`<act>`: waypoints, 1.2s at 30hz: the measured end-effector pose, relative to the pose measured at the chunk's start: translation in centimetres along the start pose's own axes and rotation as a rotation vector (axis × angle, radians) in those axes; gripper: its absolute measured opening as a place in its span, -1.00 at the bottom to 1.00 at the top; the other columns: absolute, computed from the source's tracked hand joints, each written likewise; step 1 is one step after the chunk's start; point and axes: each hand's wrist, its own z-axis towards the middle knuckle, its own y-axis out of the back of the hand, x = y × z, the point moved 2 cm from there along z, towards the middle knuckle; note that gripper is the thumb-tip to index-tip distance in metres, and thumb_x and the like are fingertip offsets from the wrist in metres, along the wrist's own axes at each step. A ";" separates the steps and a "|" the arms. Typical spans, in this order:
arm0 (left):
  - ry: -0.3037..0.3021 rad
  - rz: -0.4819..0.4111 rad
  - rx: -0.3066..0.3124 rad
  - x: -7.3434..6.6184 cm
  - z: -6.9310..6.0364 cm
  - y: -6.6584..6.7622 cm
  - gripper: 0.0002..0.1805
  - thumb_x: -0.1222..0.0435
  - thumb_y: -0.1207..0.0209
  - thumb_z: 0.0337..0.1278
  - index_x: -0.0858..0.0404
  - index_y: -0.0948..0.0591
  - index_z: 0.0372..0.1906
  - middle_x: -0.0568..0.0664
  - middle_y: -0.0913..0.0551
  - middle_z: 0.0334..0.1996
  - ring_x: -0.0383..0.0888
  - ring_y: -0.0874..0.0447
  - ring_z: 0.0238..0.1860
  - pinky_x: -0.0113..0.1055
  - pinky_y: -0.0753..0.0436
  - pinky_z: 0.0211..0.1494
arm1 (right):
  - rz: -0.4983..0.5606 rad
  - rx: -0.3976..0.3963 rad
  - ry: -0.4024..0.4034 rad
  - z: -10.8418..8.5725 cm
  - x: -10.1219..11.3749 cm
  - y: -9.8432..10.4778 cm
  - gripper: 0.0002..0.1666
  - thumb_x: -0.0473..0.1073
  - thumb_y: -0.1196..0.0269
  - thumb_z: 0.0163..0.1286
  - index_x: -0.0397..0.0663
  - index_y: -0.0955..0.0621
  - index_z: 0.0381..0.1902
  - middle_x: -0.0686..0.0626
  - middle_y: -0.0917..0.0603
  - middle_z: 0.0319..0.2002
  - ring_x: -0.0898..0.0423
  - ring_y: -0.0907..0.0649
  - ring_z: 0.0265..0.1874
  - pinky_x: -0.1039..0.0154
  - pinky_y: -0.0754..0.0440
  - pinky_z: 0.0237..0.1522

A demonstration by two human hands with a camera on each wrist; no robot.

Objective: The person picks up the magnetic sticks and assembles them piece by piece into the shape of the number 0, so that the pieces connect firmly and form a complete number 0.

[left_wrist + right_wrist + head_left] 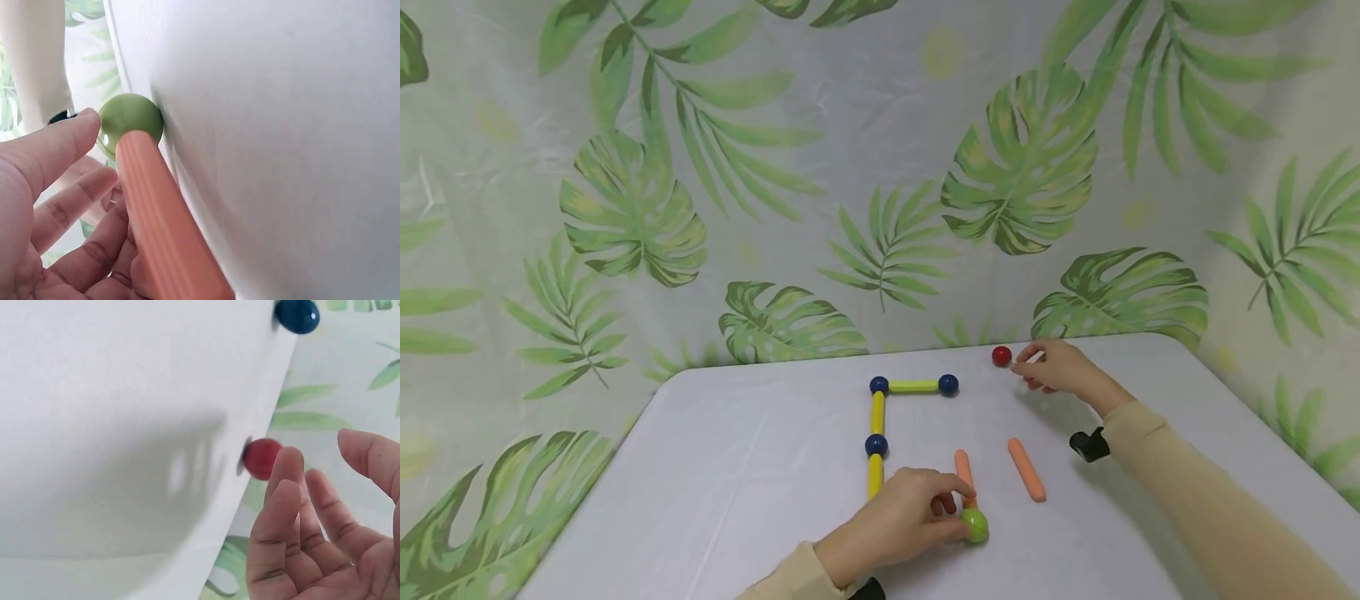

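My left hand (913, 517) is at the front of the table, its thumb at a green ball (974, 526) and its loosely bent fingers beside an orange stick (964, 471). In the left wrist view the stick's end meets the ball (131, 122); thumb and forefinger stand apart. At the back right, my right hand (1056, 367) hovers just right of a red ball (1002, 357), holding nothing. Seen from the right wrist, its thumb is spread from the bent fingers, and the fingertips overlap the red ball's (261, 459) edge; contact cannot be told.
Left of centre, yellow sticks (877, 414) and a yellow-green stick (913, 387) join dark blue balls (876, 445) in an angled line, partly hidden by my left hand. A loose orange stick (1026, 469) lies on the white table (737, 467). Leaf-patterned cloth (880, 167) hangs behind.
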 end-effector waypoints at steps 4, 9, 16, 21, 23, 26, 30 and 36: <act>0.026 -0.013 0.013 -0.1 0.3 -0.3 -0.64 0.10 -0.49 0.29 0.07 -0.77 0.13 -0.30 -0.73 -0.35 -0.55 -0.53 -0.40 -0.64 -0.58 -0.25 | -0.044 -0.036 0.003 1.3 -0.4 0.3 -0.43 0.03 -0.28 0.57 -0.28 -0.52 0.29 -0.30 -0.80 -0.10 -0.11 -0.78 -0.22 0.21 -0.70 -0.23; 0.037 -0.042 0.027 -0.2 0.5 -0.8 -0.62 0.13 -0.47 0.32 0.10 -0.76 0.17 -0.27 -0.76 -0.33 -0.56 -0.52 -0.39 -0.63 -0.59 -0.24 | -0.119 -0.064 0.040 2.8 -1.0 0.3 -0.34 -0.01 -0.26 0.57 -0.31 -0.45 0.43 -0.40 -0.73 0.07 -0.15 -0.77 -0.11 0.02 -0.67 -0.06; 0.040 -0.039 0.041 -0.4 0.5 -0.9 -0.65 0.13 -0.45 0.34 0.11 -0.77 0.16 -0.27 -0.76 -0.29 -0.56 -0.50 -0.37 -0.64 -0.57 -0.22 | -0.170 -0.041 0.048 3.5 -0.4 0.2 -0.29 -0.04 -0.25 0.59 -0.30 -0.39 0.52 -0.51 -0.57 0.30 -0.34 -0.65 0.17 -0.24 -0.63 0.17; 0.034 -0.034 0.044 -0.5 0.5 -0.9 -0.67 0.14 -0.46 0.33 0.10 -0.78 0.13 -0.28 -0.77 -0.28 -0.57 -0.50 -0.36 -0.65 -0.57 -0.21 | -0.175 -0.036 0.065 3.8 0.1 -0.1 -0.30 -0.09 -0.24 0.61 -0.32 -0.37 0.55 -0.53 -0.49 0.41 -0.42 -0.58 0.29 -0.32 -0.58 0.27; 0.032 -0.032 0.043 -0.5 0.4 -0.9 -0.69 0.14 -0.47 0.33 0.09 -0.79 0.10 -0.28 -0.76 -0.28 -0.58 -0.50 -0.36 -0.65 -0.57 -0.21 | -0.185 -0.040 0.079 4.2 0.1 -0.3 -0.29 -0.11 -0.25 0.60 -0.33 -0.38 0.55 -0.54 -0.49 0.41 -0.45 -0.58 0.31 -0.35 -0.56 0.31; 0.035 -0.040 0.040 -0.4 0.4 -0.9 -0.71 0.15 -0.48 0.31 0.09 -0.80 0.07 -0.28 -0.76 -0.29 -0.58 -0.50 -0.36 -0.65 -0.57 -0.22 | -0.207 -0.042 0.086 4.7 0.0 -0.7 -0.30 -0.11 -0.24 0.60 -0.33 -0.38 0.55 -0.54 -0.49 0.41 -0.47 -0.56 0.34 -0.38 -0.52 0.36; 0.047 -0.058 0.043 -0.3 0.3 -1.0 -0.72 0.16 -0.48 0.31 0.09 -0.80 0.06 -0.29 -0.76 -0.30 -0.58 -0.50 -0.36 -0.65 -0.58 -0.22 | -0.212 -0.048 0.087 5.1 0.1 -1.2 -0.32 -0.12 -0.24 0.61 -0.30 -0.40 0.54 -0.52 -0.53 0.37 -0.42 -0.61 0.27 -0.33 -0.56 0.31; 0.056 -0.061 0.049 -0.2 0.4 -0.9 -0.73 0.16 -0.48 0.30 0.09 -0.81 0.05 -0.31 -0.76 -0.30 -0.59 -0.50 -0.35 -0.65 -0.58 -0.20 | -0.215 -0.056 0.090 5.2 0.3 -1.5 -0.39 -0.15 -0.24 0.60 -0.28 -0.47 0.49 -0.48 -0.65 0.17 -0.26 -0.68 0.04 -0.15 -0.66 0.04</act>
